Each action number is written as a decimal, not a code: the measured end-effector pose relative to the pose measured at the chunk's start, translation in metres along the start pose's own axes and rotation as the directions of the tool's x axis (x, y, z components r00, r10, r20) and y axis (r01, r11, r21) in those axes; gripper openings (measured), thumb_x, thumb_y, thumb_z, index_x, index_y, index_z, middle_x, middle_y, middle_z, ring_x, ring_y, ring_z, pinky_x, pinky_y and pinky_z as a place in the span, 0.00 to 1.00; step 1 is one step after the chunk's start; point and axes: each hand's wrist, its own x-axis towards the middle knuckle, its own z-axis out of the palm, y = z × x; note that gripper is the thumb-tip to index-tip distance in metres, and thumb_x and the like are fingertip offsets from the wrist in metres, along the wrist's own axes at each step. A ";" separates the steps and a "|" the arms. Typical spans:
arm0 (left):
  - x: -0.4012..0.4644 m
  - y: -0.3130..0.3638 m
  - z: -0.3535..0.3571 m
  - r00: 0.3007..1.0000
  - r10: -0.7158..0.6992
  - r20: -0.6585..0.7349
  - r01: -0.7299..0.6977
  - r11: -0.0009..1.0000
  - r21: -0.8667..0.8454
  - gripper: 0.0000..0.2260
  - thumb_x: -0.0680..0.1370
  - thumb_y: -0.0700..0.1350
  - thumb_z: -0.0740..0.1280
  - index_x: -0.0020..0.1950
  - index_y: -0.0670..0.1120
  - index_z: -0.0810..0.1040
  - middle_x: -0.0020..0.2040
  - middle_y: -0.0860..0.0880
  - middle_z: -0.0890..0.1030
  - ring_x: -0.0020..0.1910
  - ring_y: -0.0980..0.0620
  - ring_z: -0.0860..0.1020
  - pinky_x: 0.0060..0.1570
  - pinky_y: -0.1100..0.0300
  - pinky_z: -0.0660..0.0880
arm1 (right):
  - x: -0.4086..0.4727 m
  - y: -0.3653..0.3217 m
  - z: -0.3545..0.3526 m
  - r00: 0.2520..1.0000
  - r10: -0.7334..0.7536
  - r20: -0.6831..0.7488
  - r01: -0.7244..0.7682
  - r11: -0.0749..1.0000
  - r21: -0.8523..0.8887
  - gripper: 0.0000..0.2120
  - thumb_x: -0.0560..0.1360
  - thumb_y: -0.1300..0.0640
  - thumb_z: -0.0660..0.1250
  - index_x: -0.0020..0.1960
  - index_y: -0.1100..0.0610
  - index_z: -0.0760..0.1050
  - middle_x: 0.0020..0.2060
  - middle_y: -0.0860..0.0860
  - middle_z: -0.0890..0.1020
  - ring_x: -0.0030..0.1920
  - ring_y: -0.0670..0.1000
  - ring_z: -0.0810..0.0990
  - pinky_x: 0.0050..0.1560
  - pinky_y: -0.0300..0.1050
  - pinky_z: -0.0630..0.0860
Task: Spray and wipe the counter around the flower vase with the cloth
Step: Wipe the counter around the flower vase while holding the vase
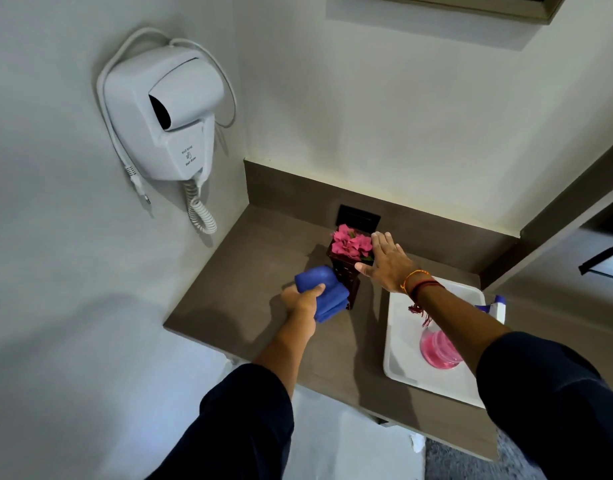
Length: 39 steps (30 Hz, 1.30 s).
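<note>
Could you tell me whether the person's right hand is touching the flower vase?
Cannot tell: in the head view the right hand overlaps the flower vase edge, fingers spread, hiding any contact or gap.

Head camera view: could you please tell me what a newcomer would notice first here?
Probably the pink flowers in a dark vase at the back of the brown counter, with both hands at it: the left hand holds a folded blue cloth, the right hand reaches its side. A white hair dryer hangs on the left wall.

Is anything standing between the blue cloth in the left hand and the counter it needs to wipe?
Yes. The dark vase of pink flowers stands right beside the folded blue cloth, blocking the grey counter beneath and behind it. The open right hand is at the vase.
</note>
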 end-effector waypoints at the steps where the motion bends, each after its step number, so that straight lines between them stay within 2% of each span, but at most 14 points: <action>1: 0.001 0.001 0.005 0.995 0.041 -0.093 -0.036 0.998 0.056 0.13 0.73 0.39 0.72 0.56 0.37 0.78 0.48 0.42 0.81 0.48 0.43 0.80 0.43 0.54 0.75 | 0.000 0.000 0.000 1.000 0.002 0.004 -0.002 1.000 0.002 0.42 0.78 0.38 0.54 0.78 0.62 0.41 0.79 0.58 0.46 0.79 0.58 0.42 0.77 0.54 0.45; 5: 0.002 -0.007 0.035 0.934 0.222 -0.280 -0.190 0.972 0.135 0.18 0.74 0.36 0.69 0.63 0.38 0.74 0.55 0.38 0.81 0.54 0.40 0.80 0.54 0.47 0.77 | 0.000 -0.001 0.001 1.000 0.001 0.005 -0.001 1.000 0.007 0.42 0.78 0.38 0.54 0.78 0.61 0.40 0.79 0.58 0.46 0.79 0.58 0.42 0.77 0.54 0.45; 8: -0.016 -0.028 0.077 0.883 0.446 -0.147 -0.394 0.874 0.286 0.25 0.78 0.41 0.66 0.72 0.37 0.64 0.67 0.35 0.73 0.65 0.39 0.73 0.62 0.46 0.72 | 0.002 0.001 0.000 1.000 -0.006 0.000 0.006 1.000 0.030 0.42 0.78 0.38 0.55 0.78 0.62 0.40 0.79 0.58 0.47 0.79 0.57 0.42 0.77 0.54 0.45; 10: -0.026 -0.041 0.099 0.860 0.501 -0.094 -0.445 0.828 0.341 0.27 0.79 0.43 0.64 0.74 0.35 0.57 0.72 0.34 0.66 0.71 0.40 0.66 0.67 0.46 0.68 | 0.003 0.002 -0.001 1.000 -0.010 0.001 0.010 0.999 0.051 0.42 0.78 0.39 0.56 0.78 0.62 0.41 0.79 0.59 0.47 0.79 0.57 0.43 0.77 0.54 0.45; 14: -0.017 -0.063 0.113 0.815 0.579 -0.017 -0.473 0.683 0.556 0.32 0.77 0.35 0.65 0.75 0.35 0.50 0.75 0.35 0.57 0.75 0.42 0.57 0.70 0.50 0.61 | 0.004 0.003 0.003 0.999 -0.036 -0.034 0.040 0.995 0.093 0.41 0.78 0.41 0.58 0.77 0.62 0.42 0.78 0.59 0.51 0.79 0.59 0.48 0.77 0.54 0.47; 19: -0.016 -0.073 0.107 0.790 0.608 0.080 -0.481 0.534 0.695 0.36 0.75 0.36 0.67 0.74 0.35 0.48 0.74 0.33 0.58 0.74 0.40 0.58 0.69 0.46 0.65 | 0.005 0.007 0.012 0.996 -0.054 -0.067 0.061 0.991 0.116 0.40 0.77 0.41 0.58 0.78 0.60 0.44 0.78 0.57 0.53 0.78 0.58 0.53 0.77 0.55 0.48; 25: -0.021 -0.073 0.102 0.831 0.520 0.197 -0.472 0.470 0.746 0.32 0.76 0.39 0.66 0.73 0.31 0.51 0.72 0.29 0.61 0.71 0.35 0.62 0.66 0.46 0.69 | 0.004 0.009 0.016 0.995 -0.062 -0.079 0.068 0.995 0.070 0.40 0.78 0.40 0.56 0.78 0.62 0.44 0.78 0.58 0.53 0.78 0.58 0.53 0.78 0.57 0.51; 28: -0.022 -0.081 0.093 0.760 0.564 0.324 -0.556 0.304 0.774 0.30 0.76 0.38 0.65 0.72 0.29 0.53 0.69 0.27 0.65 0.69 0.34 0.66 0.63 0.45 0.72 | 0.003 0.009 0.016 0.996 -0.061 -0.063 0.064 0.997 0.046 0.40 0.78 0.40 0.54 0.78 0.61 0.42 0.78 0.58 0.50 0.78 0.58 0.50 0.78 0.56 0.49; 30: -0.019 -0.094 0.082 0.738 0.521 0.428 -0.614 0.256 0.746 0.31 0.72 0.38 0.71 0.70 0.31 0.61 0.65 0.30 0.72 0.64 0.37 0.74 0.56 0.47 0.78 | 0.001 0.008 0.014 0.997 -0.065 -0.046 0.066 0.997 0.027 0.40 0.79 0.39 0.53 0.78 0.62 0.41 0.79 0.58 0.48 0.79 0.57 0.47 0.78 0.56 0.48; 32: -0.023 -0.097 0.065 0.788 0.466 0.402 -0.575 0.325 0.750 0.27 0.71 0.41 0.73 0.67 0.35 0.69 0.60 0.34 0.79 0.54 0.41 0.81 0.47 0.52 0.82 | -0.002 0.007 0.012 0.997 -0.072 -0.036 0.073 0.997 0.003 0.39 0.79 0.39 0.52 0.78 0.62 0.41 0.79 0.59 0.48 0.79 0.57 0.47 0.78 0.56 0.49; 33: -0.026 -0.092 0.059 0.835 0.453 0.313 -0.511 0.426 0.746 0.22 0.74 0.44 0.70 0.65 0.36 0.71 0.56 0.37 0.81 0.50 0.42 0.83 0.44 0.54 0.81 | -0.002 0.007 0.011 0.996 -0.078 -0.040 0.078 0.997 -0.010 0.39 0.79 0.39 0.52 0.78 0.62 0.41 0.79 0.59 0.48 0.79 0.57 0.48 0.78 0.57 0.50; 35: -0.030 -0.072 0.059 0.960 0.278 0.028 -0.235 0.750 0.619 0.15 0.80 0.46 0.62 0.60 0.36 0.71 0.52 0.37 0.82 0.48 0.40 0.81 0.44 0.50 0.78 | -0.003 0.006 0.009 0.996 -0.077 -0.040 0.077 0.997 -0.018 0.40 0.79 0.39 0.51 0.78 0.62 0.41 0.79 0.59 0.49 0.79 0.57 0.48 0.78 0.57 0.51; 37: -0.027 -0.059 0.063 0.968 0.164 -0.188 -0.058 0.881 0.469 0.15 0.80 0.44 0.61 0.61 0.34 0.69 0.53 0.33 0.80 0.50 0.35 0.80 0.47 0.46 0.77 | -0.004 0.006 0.009 0.997 -0.068 -0.040 0.067 0.998 -0.019 0.40 0.79 0.38 0.51 0.78 0.62 0.40 0.79 0.59 0.48 0.79 0.57 0.48 0.78 0.56 0.50; 39: -0.024 -0.052 0.074 0.931 0.230 -0.285 -0.094 0.902 0.422 0.20 0.79 0.42 0.60 0.68 0.35 0.62 0.58 0.32 0.78 0.53 0.35 0.79 0.51 0.42 0.78 | -0.005 0.006 0.009 0.997 -0.062 -0.044 0.062 0.998 -0.017 0.40 0.78 0.38 0.51 0.78 0.62 0.40 0.79 0.58 0.48 0.79 0.57 0.48 0.78 0.56 0.50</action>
